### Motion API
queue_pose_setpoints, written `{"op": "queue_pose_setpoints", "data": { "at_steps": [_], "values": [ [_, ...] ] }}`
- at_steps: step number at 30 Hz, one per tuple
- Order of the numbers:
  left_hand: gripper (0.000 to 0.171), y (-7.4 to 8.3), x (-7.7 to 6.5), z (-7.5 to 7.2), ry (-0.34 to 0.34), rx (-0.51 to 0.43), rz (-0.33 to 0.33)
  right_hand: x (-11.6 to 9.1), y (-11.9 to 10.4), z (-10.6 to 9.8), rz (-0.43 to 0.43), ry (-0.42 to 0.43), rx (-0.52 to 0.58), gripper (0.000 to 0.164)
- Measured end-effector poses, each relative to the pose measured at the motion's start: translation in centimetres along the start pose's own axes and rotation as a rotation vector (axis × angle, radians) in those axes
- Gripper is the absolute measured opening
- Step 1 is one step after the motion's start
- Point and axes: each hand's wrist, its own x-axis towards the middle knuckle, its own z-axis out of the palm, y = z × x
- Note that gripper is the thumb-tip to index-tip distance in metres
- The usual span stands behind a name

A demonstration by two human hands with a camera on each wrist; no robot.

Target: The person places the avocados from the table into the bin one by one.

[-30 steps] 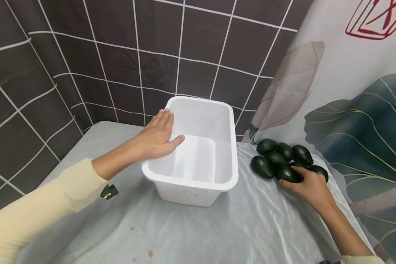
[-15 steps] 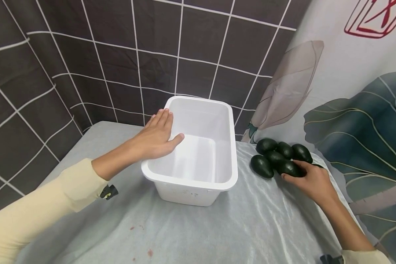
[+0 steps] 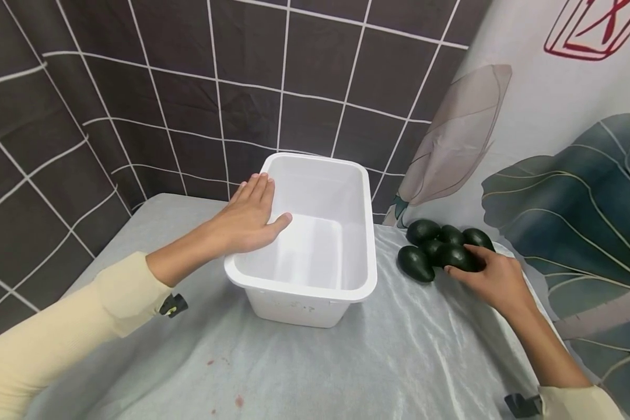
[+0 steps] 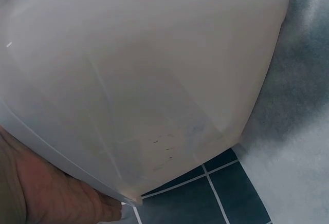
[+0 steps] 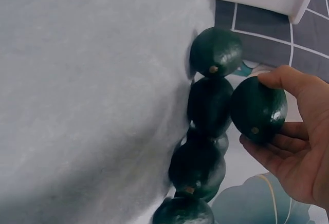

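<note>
A dark green avocado point(image 3: 455, 257) is pinched between the thumb and fingers of my right hand point(image 3: 499, 283). In the right wrist view this avocado point(image 5: 258, 110) is raised off the table beside the others. Several more avocados point(image 3: 416, 263) lie bunched on the cloth, some partly hidden behind the held one. My left hand point(image 3: 245, 223) rests with straight fingers across the left rim of a deep white plastic tub point(image 3: 301, 295), its thumb over the inside. The left wrist view is mostly filled by the tub's outer wall point(image 4: 154, 80), with part of my left hand point(image 4: 56, 196) at lower left.
A shiny grey cloth point(image 3: 273, 373) covers the table. Behind the tub hangs a dark curtain point(image 3: 252, 111) with a white grid. On the right a leaf-patterned white curtain point(image 3: 535, 116) drops close behind the avocados.
My right hand has lifted one avocado up off the bunch and shifted slightly upward with it. The left hand and the tub have stayed in place.
</note>
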Motion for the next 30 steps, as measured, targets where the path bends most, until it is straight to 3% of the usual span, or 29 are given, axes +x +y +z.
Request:
{"op": "queue_pose_setpoints", "data": {
  "at_steps": [30],
  "values": [
    [0.094,-0.2,0.1,0.2,0.007,-0.007,0.012,1.5,-3.5,-1.0,-0.069,0.039,0.029,0.076]
  ]
}}
